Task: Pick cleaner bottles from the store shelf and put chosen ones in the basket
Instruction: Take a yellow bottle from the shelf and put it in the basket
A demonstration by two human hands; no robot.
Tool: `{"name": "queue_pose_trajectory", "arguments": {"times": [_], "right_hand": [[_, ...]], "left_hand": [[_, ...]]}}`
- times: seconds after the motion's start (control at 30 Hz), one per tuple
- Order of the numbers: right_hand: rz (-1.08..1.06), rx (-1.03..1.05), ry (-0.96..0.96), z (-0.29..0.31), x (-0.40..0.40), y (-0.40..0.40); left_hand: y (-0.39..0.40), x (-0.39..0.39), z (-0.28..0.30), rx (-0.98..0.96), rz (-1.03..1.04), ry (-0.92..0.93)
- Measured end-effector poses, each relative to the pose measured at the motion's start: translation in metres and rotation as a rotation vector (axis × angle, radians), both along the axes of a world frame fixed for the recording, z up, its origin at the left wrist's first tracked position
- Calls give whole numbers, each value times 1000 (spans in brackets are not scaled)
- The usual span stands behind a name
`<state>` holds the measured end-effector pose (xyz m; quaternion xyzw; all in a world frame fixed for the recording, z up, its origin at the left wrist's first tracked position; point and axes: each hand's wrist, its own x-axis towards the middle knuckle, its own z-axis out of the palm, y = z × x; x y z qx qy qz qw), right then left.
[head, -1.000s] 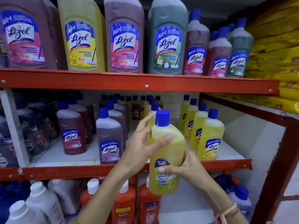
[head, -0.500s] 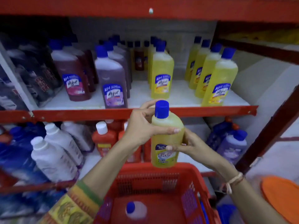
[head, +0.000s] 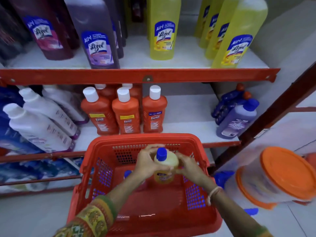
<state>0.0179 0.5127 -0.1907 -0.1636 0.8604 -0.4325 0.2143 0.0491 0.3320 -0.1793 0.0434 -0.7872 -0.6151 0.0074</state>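
While both hands clasp it from either side, the yellow bottle [head: 165, 165] stands upright inside the red basket [head: 201, 147], blue cap up. Left hand [head: 150, 164] wraps the shoulder of the bottle, fingers closed against it; right hand [head: 187, 165] presses the opposite side, also closed on it. Whether the bottle's base touches the basket floor cannot be told. Its label is partly readable: a dark band, text blurred.

A second bottle with a blue cap [head: 127, 174] lies in the basket, mostly hidden behind the left forearm. The left arm wears a patterned sleeve [head: 95, 218]; the right wrist carries a pale bracelet [head: 213, 193].

Just beyond the basket's far rim, on the lower shelf [head: 184, 127], three orange bottles [head: 125, 113] with white caps read "Bactin". Left of them, white bottles [head: 39, 124] lean; label text illegible. To the right, a lilac bottle [head: 236, 120], label reading "FREE" and "Bactin".

Upper shelf [head: 136, 76], red front edge: a purple bottle [head: 97, 36], a maroon bottle [head: 44, 29] and yellow bottles [head: 163, 31], all labelled "Lizol".

At right, near the rack, stacked clear containers with orange lids [head: 287, 173].
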Motion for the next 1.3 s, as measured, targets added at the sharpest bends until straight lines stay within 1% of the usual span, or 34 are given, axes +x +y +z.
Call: {"name": "queue_pose_trajectory", "arguments": {"times": [0.07,0.17,0.3,0.47,0.57,0.7,0.8,0.9,1.0,1.07,1.13,1.2,1.3], "right_hand": [[25,91,-33,-16,11,-1],[28,187,-92,-44,24,-3],[44,293,-109,-73,36,-8],[50,325,-171,-90,45,-11],[50,340,-186,-94,46,-9],[71,405,-152,-97,46,-9],[79,429,-132,-98,45,-7],[150,472,-108,-89,40,-5],[304,531,-45,-71,29,0],[365,519,32,-52,19,2],[373,467,133,-24,8,4],[330,368,201,8,-3,6],[223,120,195,57,-19,8]], "left_hand": [[2,12,-31,41,17,-56],[5,30,-66,49,14,-141],[9,46,-93,57,8,-204],[2,53,-100,-46,-94,-241],[1,56,-102,-66,-97,-239],[6,57,-100,-58,-115,-259],[7,57,-98,-99,-143,-254],[1,56,-96,-221,-183,-255],[-8,53,-84,-510,-311,-249],[-14,50,-71,-690,-371,-221],[-20,46,-56,-723,-336,-182],[-25,38,-32,-690,-282,-108],[-28,18,12,-626,-180,81]]}}
